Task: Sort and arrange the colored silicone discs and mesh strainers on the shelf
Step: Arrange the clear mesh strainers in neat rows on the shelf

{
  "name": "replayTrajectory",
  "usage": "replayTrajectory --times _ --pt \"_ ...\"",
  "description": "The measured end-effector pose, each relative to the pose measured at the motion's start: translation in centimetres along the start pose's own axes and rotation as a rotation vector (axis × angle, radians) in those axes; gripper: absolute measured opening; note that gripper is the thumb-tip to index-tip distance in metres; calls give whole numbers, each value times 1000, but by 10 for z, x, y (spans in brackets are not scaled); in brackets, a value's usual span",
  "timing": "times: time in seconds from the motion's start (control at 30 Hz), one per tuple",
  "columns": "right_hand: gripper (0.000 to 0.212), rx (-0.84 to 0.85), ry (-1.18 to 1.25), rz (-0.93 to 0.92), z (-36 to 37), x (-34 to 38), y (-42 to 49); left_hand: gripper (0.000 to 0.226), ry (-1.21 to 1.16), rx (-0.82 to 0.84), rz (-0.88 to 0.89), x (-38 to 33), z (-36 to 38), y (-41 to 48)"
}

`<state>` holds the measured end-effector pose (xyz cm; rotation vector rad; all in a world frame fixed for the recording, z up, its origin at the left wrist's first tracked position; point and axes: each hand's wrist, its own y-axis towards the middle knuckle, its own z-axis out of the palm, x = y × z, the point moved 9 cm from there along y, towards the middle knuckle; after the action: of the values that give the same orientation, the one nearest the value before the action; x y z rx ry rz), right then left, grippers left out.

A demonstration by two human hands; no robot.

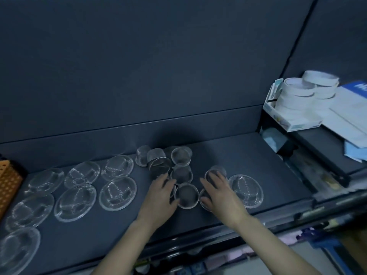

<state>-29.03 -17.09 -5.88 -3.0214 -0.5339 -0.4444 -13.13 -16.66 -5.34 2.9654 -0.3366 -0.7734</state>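
Note:
Several clear silicone discs (75, 201) lie flat in rows on the left half of the dark shelf (248, 155); one more disc (246, 190) lies alone to the right. A cluster of small mesh strainers (181, 174) sits in the middle, some upright, some tipped. My left hand (158, 197) rests against the left side of the cluster, fingers spread toward a strainer (186, 195). My right hand (218, 192) lies over strainers on the right side, covering one partly (215, 170). Whether either hand grips a strainer is unclear.
An orange perforated basket (9, 181) stands at the far left edge. At the right, a higher shelf holds rolls of white tape (297, 94) in a white box, plus papers (351, 114). The shelf's front lip (218, 233) runs below my wrists.

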Motion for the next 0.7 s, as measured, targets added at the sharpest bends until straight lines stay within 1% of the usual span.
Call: replayTrajectory --times 0.13,0.2,0.27,0.33,0.37,0.43,0.5,0.57,0.63,0.7 --pt "53 -9 49 2 -3 -21 13 60 41 -4 -59 -1 14 6" --pt "52 -58 91 23 -11 -32 15 60 71 5 -72 -4 18 6" --pt "41 -151 112 100 -25 -50 10 56 76 -21 -70 -9 16 6" --pt "42 -187 72 213 -35 -73 2 49 28 -84 -76 -12 7 9" --pt "45 -145 25 291 -34 -87 -3 44 -10 -121 -83 -11 1 11" --pt "51 6 -7 418 -25 -113 -13 35 -56 -188 -99 -8 -11 19" --pt "55 95 18 451 -18 -125 -19 39 -40 -275 -122 -2 -23 28" --pt "54 105 37 436 -21 -126 -19 50 -57 -336 -221 13 -33 37" --pt "51 105 53 433 -26 -125 -16 58 -130 -321 -364 31 -36 46" --pt "51 74 72 458 -33 -126 -14 62 -183 -301 -439 43 -37 54"
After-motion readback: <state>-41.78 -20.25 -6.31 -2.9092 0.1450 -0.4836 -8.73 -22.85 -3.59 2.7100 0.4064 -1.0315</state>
